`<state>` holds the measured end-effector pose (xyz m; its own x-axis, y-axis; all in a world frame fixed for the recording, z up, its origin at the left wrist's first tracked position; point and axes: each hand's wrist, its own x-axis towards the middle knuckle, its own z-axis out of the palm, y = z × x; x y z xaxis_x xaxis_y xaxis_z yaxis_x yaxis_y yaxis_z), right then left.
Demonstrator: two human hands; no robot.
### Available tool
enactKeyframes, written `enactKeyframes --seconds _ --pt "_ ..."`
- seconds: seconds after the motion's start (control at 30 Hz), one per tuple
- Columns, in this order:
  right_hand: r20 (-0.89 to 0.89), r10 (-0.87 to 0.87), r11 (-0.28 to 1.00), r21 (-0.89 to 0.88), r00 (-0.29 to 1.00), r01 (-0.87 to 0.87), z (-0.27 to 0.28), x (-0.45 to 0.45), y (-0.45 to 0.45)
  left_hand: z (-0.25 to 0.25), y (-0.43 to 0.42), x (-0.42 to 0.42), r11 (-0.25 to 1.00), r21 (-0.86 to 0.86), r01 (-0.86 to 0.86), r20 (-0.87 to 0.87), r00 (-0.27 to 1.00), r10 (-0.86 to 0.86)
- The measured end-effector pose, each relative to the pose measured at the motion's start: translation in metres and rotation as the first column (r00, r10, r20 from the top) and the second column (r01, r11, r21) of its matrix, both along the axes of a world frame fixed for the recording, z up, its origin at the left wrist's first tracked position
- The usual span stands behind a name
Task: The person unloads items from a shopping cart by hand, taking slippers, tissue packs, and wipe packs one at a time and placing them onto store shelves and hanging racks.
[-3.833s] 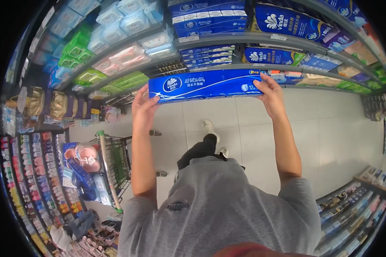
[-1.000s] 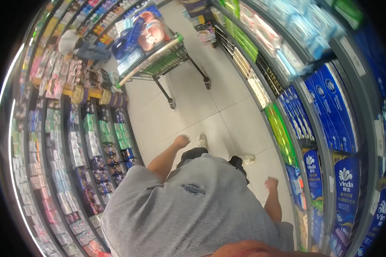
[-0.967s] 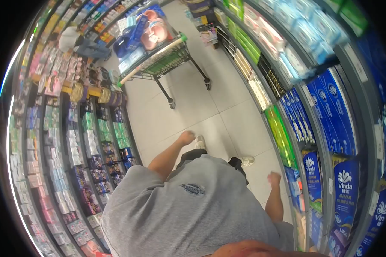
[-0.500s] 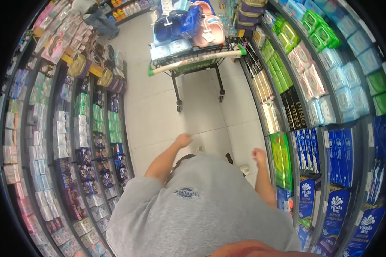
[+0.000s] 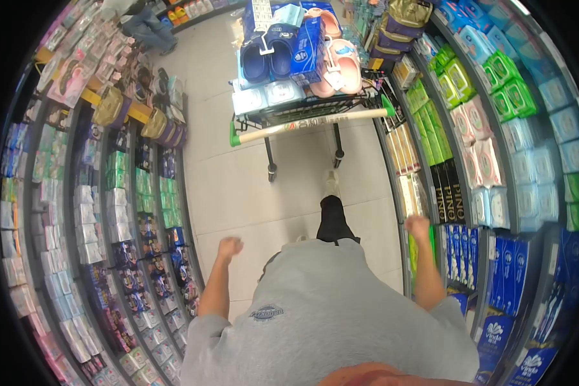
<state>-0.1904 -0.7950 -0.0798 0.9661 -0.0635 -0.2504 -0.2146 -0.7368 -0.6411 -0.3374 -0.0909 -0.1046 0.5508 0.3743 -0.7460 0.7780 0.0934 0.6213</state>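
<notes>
My left hand (image 5: 230,248) hangs over the floor at my left side, fingers curled in, with nothing seen in it. Close to the right-hand shelf, my right hand (image 5: 418,226) is raised in a loose fist, also without anything visible in it. Ahead of both hands stands a shopping cart (image 5: 312,124) with a cream handle and green ends, which neither hand touches. Its load includes dark blue clogs (image 5: 266,59), pink clogs (image 5: 346,69), a blue box (image 5: 307,51) and white-and-blue packs (image 5: 267,96).
Shelves of small packaged goods (image 5: 119,212) line the left side. On the right, shelves hold green wipe packs (image 5: 513,96), black boxes (image 5: 447,193) and blue tissue packs (image 5: 509,270). Another person (image 5: 147,27) stands at the far left. Pale floor tiles (image 5: 238,186) run between.
My left hand has swung back and to the left; my right hand has come forward beside the shelf. One leg has stepped forward, and the cart appears slightly nearer and further right.
</notes>
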Motion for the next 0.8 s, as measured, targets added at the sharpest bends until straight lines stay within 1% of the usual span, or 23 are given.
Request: enactKeyframes --seconds 0.03,0.07,0.1,0.13,0.17,0.2,0.23,0.27,0.3,0.33,0.37,0.4,0.43,0.5,0.57,0.6,0.63,0.7,0.73,0.8 --pt "-0.153 -0.352 0.827 0.412 0.923 0.383 0.036 0.058 0.02 0.03 -0.024 0.048 0.998 -0.066 -0.001 0.127 0.992 0.009" --pt "0.019 -0.277 0.893 0.373 0.961 0.251 0.068 0.118 0.037 0.077 -0.048 0.1 0.99 -0.1 0.098 0.196 0.978 -0.077" --pt "0.034 -0.254 0.849 0.487 0.967 0.206 0.08 0.182 0.044 0.108 -0.069 0.143 0.983 -0.123 0.139 0.321 0.943 -0.093" --pt "-0.003 -0.317 0.808 0.522 0.948 0.272 0.154 0.225 0.094 0.154 -0.092 0.182 0.972 -0.139 0.188 0.4 0.909 -0.119" --pt "0.196 -0.222 0.838 0.539 0.955 0.084 0.134 0.293 0.091 0.193 -0.112 0.22 0.96 -0.15 0.236 0.478 0.867 -0.138" --pt "0.231 -0.241 0.723 0.691 0.943 0.016 0.145 0.348 0.116 0.213 -0.126 0.252 0.951 -0.178 0.252 0.535 0.836 -0.122" --pt "0.243 -0.213 0.687 0.726 0.946 -0.032 0.184 0.381 0.155 0.227 -0.138 0.282 0.941 -0.205 0.271 0.588 0.802 -0.103" --pt "0.251 -0.161 0.655 0.75 0.955 -0.087 0.194 0.425 0.179 0.237 -0.148 0.308 0.943 -0.214 0.253 0.579 0.811 -0.087" --pt "0.233 -0.13 0.624 0.775 0.964 -0.103 0.214 0.454 0.211 0.245 -0.158 0.333 0.929 -0.315 0.194 0.596 0.803 0.034" --pt "0.23 -0.089 0.621 0.773 0.969 -0.126 0.224 0.483 0.237 0.251 -0.167 0.353 0.901 -0.411 0.139 0.6 0.785 0.153" --pt "0.299 -0.006 0.687 0.695 0.954 -0.213 0.229 0.511 0.258 0.256 -0.177 0.369 0.902 -0.415 0.12 0.592 0.788 0.168" --pt "0.319 0.05 0.729 0.636 0.946 -0.253 0.222 0.544 0.276 0.259 -0.184 0.385 0.853 -0.521 0.026 0.513 0.808 0.289" --pt "0.339 0.117 0.743 0.593 0.933 -0.309 0.228 0.564 0.295 0.261 -0.189 0.4 0.788 -0.612 -0.073 0.42 0.813 0.402" --pt "0.418 0.221 0.813 0.421 0.881 -0.403 0.219 0.606 0.322 0.258 -0.197 0.421 0.779 -0.608 -0.152 0.366 0.817 0.445" --pt "0.368 0.255 0.827 0.396 0.894 -0.399 0.219 0.628 0.341 0.256 -0.202 0.432 0.699 -0.677 -0.232 0.283 0.794 0.538" --pt "0.355 0.274 0.854 0.337 0.894 -0.396 0.209 0.645 0.348 0.257 -0.204 0.437 0.68 -0.698 -0.223 0.281 0.788 0.547" --pt "0.359 0.304 0.885 0.237 0.882 -0.402 0.207 0.656 0.353 0.257 -0.205 0.439 0.676 -0.697 -0.24 0.277 0.779 0.562" --pt "0.34 0.363 0.895 0.129 0.867 -0.426 0.205 0.67 0.365 0.257 -0.206 0.447 0.679 -0.698 -0.228 0.27 0.794 0.545" --pt "0.328 0.36 0.907 0.094 0.873 -0.41 0.203 0.674 0.366 0.254 -0.206 0.451 0.67 -0.708 -0.222 0.277 0.786 0.553" --pt "0.281 0.358 0.911 0.104 0.891 -0.399 0.199 0.681 0.37 0.255 -0.206 0.458 0.65 -0.723 -0.235 0.257 0.781 0.569"
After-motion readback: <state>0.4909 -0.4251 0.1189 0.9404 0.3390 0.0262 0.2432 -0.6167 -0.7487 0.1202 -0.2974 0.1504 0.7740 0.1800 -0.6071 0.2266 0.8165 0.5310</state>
